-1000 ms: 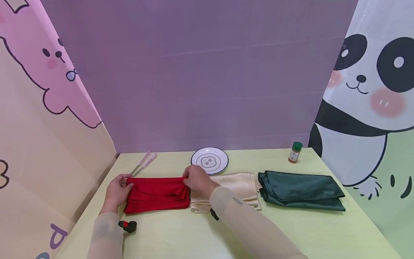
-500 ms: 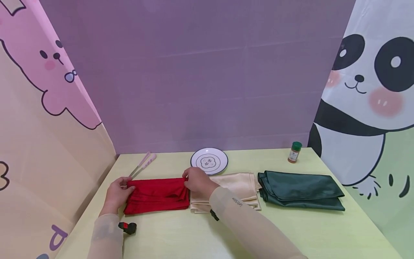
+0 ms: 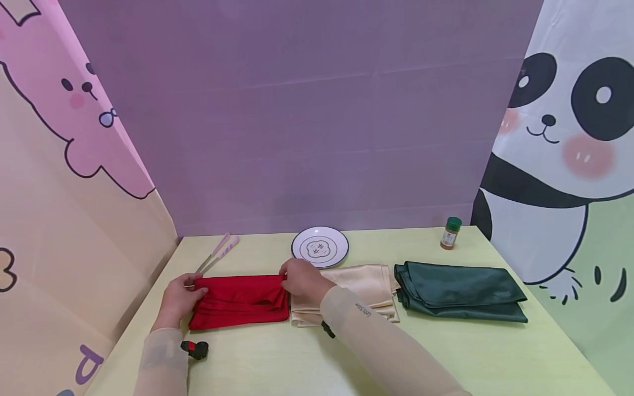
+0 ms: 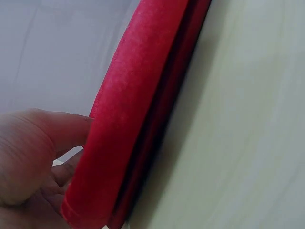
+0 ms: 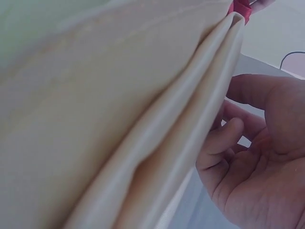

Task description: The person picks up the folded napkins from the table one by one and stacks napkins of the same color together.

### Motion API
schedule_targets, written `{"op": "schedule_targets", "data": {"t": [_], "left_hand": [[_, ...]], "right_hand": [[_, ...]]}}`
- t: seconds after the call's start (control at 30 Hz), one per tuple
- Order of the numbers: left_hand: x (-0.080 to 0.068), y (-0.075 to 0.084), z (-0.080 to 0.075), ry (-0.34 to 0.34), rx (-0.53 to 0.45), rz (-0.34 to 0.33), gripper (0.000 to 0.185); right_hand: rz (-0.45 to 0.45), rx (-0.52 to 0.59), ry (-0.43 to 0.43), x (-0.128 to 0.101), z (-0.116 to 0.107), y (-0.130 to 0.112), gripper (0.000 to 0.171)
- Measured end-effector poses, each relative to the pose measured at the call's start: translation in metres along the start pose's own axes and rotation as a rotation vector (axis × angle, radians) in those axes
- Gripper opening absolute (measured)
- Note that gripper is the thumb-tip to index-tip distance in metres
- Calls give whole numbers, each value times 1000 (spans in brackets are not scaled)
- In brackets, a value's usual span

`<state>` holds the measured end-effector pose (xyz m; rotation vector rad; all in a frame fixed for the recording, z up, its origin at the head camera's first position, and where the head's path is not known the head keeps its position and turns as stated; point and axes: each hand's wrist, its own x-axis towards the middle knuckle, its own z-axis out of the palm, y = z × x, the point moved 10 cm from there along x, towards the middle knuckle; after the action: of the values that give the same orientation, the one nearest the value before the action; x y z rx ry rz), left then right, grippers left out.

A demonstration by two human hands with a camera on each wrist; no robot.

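Note:
A folded red cloth lies at the left of a row of three folded cloths. My left hand pinches its far left corner; in the left wrist view the thumb presses on the edge of the red fabric. At the far right corner my right hand pinches the red cloth between thumb and fingers. That wrist passes over a folded cream satin cloth, which hides part of the fingers in the right wrist view. To the right rests a folded dark green satin cloth.
Scissors with pink handles lie just behind my left hand, blades toward it. A white plate with a dark rim sits behind the cream cloth. A small green-capped jar stands at the back right of the pale table.
Both hands keep their hold on the red cloth. Its far edge and the two hands have come slightly nearer and lower; the view itself has shifted a little.

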<state>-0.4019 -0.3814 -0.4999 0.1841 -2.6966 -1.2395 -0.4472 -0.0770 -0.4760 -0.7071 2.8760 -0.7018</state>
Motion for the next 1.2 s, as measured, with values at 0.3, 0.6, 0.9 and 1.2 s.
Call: {"op": "schedule_targets", "data": {"t": [0.3,0.6,0.9,1.2], "left_hand": [[0,0,0,-7,16,-9,47],[-2,2,0,-15,31,-13,47],[-2,2,1,-17,13,-14,47],[-1,-1,1,-17,-4,-19,49]], "right_hand": [[30,-7,-29,0,3,3,25],[41,3,-53,-2,4,2,28],[38,-14,-53,-1,5,3,30],[28,10,-53,-5,3,2,36]]}}
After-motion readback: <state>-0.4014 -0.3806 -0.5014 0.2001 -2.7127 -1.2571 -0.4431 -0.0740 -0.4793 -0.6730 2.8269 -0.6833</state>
